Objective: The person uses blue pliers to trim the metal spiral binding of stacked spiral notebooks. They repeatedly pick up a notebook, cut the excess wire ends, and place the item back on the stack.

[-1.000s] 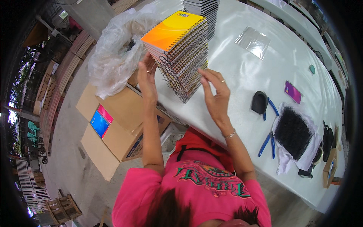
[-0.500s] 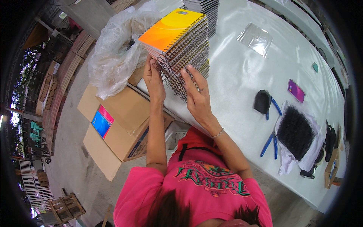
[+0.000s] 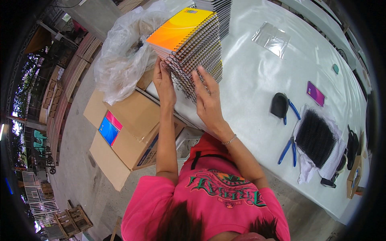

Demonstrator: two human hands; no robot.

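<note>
A tall stack of spiral notebooks with yellow-orange covers stands at the table's near left edge, its wire coils facing right and toward me. My left hand is closed at the stack's near left corner, thumb on the coil side; some of its fingers are hidden behind the notebooks. Against the coils rests my right hand, its fingers stretched out and slightly apart. Directly behind, a second stack of coil-bound notebooks is partly cut off by the upper edge.
Left of the table sits an open cardboard box with a blue-pink notebook on its flap. Crumpled clear plastic lies behind it. On the table's right are blue-handled pliers, black coils, a purple notebook and a clear sleeve.
Almost nothing differs. My right hand's fingers have slid up the coils very slightly, and the stack has shifted a touch to the left in view. My left hand stays at the corner.
</note>
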